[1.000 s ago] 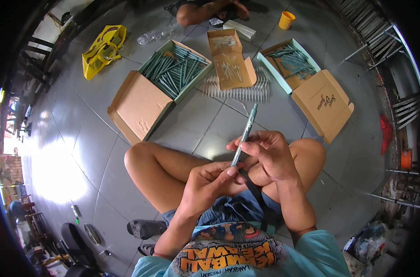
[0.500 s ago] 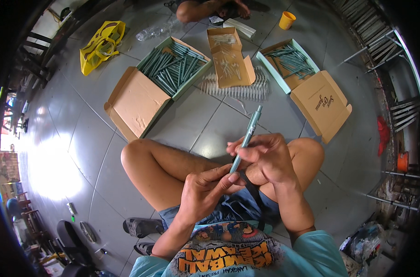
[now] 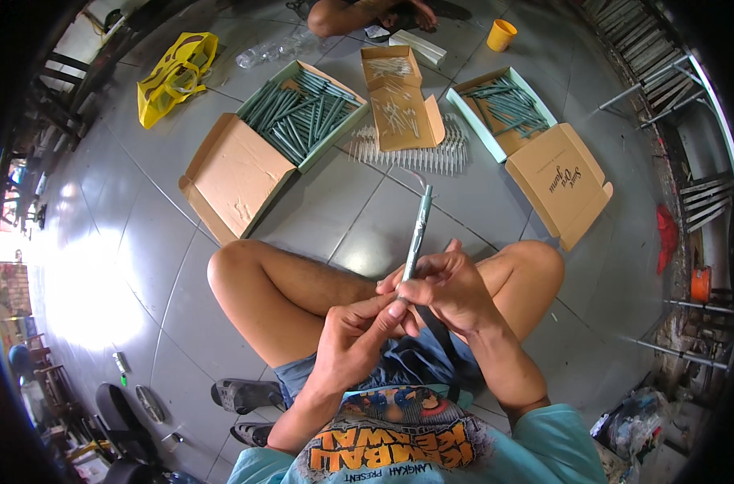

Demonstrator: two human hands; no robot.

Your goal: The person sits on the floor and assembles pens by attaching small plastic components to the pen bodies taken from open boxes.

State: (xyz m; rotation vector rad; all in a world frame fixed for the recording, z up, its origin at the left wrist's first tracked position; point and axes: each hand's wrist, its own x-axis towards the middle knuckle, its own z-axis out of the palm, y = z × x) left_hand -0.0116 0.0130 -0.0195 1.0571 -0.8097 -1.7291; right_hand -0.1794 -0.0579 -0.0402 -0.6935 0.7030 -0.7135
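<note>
The lower end of the slim grey-green pen point(image 3: 418, 230) is buried between the two hands just below the middle of the frame, so how it ends cannot be made out; only its upper shaft shows, straight and smooth, leaning slightly right as it rises toward the centre. The right hand point(image 3: 451, 289) curls around that hidden end, fingers pressed together on the barrel, and the left hand point(image 3: 352, 337) comes up from below, its thumb and forefinger pinching the pen's base where the two hands touch. Both rest above the person's crossed bare legs on a glossy grey tiled floor point(image 3: 141, 266). In the upper left of the frame an open cardboard box point(image 3: 238, 173) with a pale green rim lies with its plain brown lid folded out, packed with matching pens heaped at angles. At upper centre a smaller brown box point(image 3: 399, 101) holds thin pale pieces too small to identify, and just below it a row of fine white sticks point(image 3: 411, 153) lies on the tiles. A second green-rimmed box point(image 3: 536, 137) sits at upper right. A crumpled yellow bag point(image 3: 173, 73) lies farther left, a yellow cup point(image 3: 501, 35) near the top edge, where another person's limbs are cut off
</note>
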